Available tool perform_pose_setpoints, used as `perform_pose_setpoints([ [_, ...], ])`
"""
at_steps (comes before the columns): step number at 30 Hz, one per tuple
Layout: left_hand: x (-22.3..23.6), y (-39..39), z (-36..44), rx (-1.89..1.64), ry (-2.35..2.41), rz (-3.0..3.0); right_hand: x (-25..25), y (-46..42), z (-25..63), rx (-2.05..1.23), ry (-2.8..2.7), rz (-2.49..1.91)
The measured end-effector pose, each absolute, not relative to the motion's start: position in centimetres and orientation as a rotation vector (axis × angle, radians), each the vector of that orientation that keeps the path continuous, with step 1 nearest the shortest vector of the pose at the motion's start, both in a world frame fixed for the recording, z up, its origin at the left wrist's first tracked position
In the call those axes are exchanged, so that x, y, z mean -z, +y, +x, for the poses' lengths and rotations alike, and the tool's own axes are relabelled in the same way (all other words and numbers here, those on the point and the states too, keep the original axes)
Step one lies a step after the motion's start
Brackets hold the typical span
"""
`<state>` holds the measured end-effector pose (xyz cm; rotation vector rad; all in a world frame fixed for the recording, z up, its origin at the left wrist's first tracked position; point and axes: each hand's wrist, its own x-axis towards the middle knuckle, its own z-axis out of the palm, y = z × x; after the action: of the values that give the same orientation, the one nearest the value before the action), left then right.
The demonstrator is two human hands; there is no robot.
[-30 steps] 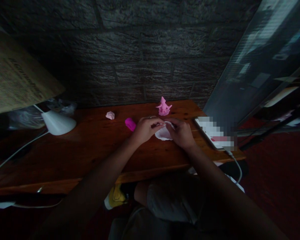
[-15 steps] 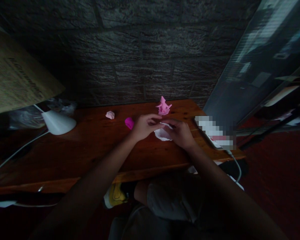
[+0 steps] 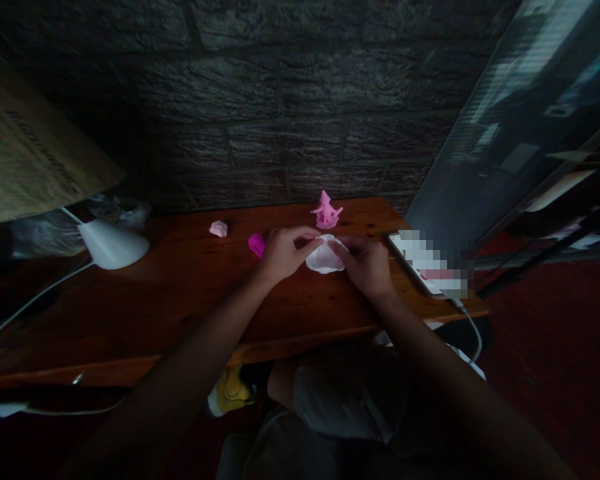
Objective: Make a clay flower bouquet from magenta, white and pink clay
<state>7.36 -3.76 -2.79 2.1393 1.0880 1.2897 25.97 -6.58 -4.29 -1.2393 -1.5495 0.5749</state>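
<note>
Between my hands is a thin, pale pinkish-white flattened piece of clay (image 3: 326,260) with an uneven rim. My left hand (image 3: 286,255) pinches its upper left edge between thumb and fingers. On the other side my right hand (image 3: 369,267) grips the upper right edge, thumb on the near face and fingers behind, partly hidden. A pink clay figure (image 3: 326,212) with a pointed top and outstretched arms stands just behind. Left of my left hand lies a magenta lump (image 3: 256,245), partly covered by it. Farther left sits a pale pink lump (image 3: 219,229).
A tablet or phone (image 3: 420,267), its screen blurred out, lies at the right end of the wooden table (image 3: 190,300) with a cable attached. At left are a white lamp base (image 3: 114,245) and a brown paper bag (image 3: 40,147). A brick wall (image 3: 250,100) rises behind.
The pale clay piece has been raised and tilted, so more of its face shows. My left fingers, lifted from its edge half a second ago, now pinch it again. The view has shifted slightly.
</note>
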Motion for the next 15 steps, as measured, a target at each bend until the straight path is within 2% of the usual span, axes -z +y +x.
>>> perform_pose_setpoints([
  [8,2.58,-3.8,7.25,-1.069,1.01,2.287,3.6,-7.4,25.32,-0.385,-1.632,-1.232],
  [15,2.73,-3.81,7.44,-1.145,1.109,2.262,3.62,-7.28,25.36,-0.337,-1.664,-1.305],
])
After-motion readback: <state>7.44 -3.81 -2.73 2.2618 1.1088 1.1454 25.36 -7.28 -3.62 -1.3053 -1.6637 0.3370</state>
